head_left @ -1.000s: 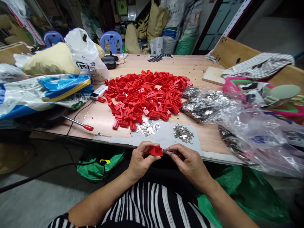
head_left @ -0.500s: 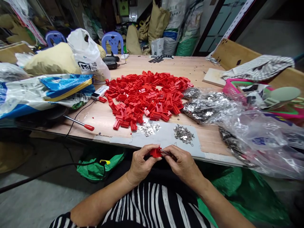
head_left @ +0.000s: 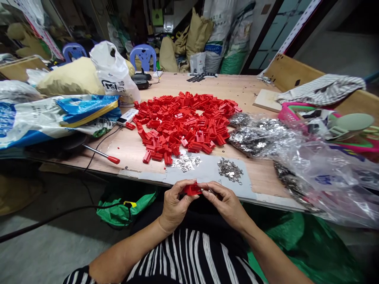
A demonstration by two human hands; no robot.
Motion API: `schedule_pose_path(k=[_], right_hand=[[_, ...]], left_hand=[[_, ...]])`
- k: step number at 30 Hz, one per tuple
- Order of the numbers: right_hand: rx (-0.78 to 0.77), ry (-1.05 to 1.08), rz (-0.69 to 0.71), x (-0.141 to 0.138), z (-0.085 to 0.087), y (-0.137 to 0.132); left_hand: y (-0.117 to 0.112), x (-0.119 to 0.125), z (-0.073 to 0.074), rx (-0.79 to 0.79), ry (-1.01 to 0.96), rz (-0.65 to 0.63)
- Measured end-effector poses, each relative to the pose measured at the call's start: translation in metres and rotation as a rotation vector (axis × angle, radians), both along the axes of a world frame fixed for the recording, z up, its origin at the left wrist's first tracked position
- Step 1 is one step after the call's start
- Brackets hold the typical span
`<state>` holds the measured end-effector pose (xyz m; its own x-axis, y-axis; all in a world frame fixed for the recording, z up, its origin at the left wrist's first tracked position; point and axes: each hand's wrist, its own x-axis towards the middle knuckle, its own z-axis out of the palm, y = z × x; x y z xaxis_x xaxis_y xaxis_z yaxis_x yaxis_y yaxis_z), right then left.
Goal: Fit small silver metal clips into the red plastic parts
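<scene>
Just off the table's front edge, my left hand (head_left: 175, 203) pinches a small red plastic housing (head_left: 192, 189) between thumb and fingers. My right hand (head_left: 222, 199) is closed, its fingertips touching the housing's right end; what lies between those fingers is too hidden to name. Behind the hands spreads a large heap of red plastic housings (head_left: 183, 122). Two small piles of metal pieces lie on a grey mat (head_left: 207, 173): a shiny flat silver pile (head_left: 186, 162) at the left and a darker pile (head_left: 230, 169) at the right.
Clear plastic bags of metal parts (head_left: 254, 138) lie on the right, beside a pink basket (head_left: 290, 114). To the left are a blue-and-white sack (head_left: 38, 118), a white carrier bag (head_left: 114, 73) and a red-tipped lever (head_left: 113, 159). A cable (head_left: 97, 152) hangs over the table edge.
My right fingers have moved in against the housing's right end. A thin metal tool seen between them before no longer shows clearly. My left hand still holds the housing, which has turned slightly.
</scene>
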<state>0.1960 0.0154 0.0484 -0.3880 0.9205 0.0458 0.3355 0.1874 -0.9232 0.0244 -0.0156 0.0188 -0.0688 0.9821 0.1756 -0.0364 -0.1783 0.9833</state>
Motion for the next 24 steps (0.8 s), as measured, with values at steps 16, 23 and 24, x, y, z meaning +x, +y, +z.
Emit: schedule_pose_path(k=[16,23,24], right_hand=[[-0.141,-0.004,-0.012,0.0,-0.003,0.01],[-0.18,0.074,0.031,-0.002,-0.006,0.014],[-0.192,0.08,0.035,-0.002,-0.005,0.014]], left_hand=[[0.001,-0.003,0.001,0.101,0.071,-0.018],[0.003,-0.003,-0.001,0.061,0.012,-0.06],[0.003,-0.003,-0.001,0.05,-0.002,-0.064]])
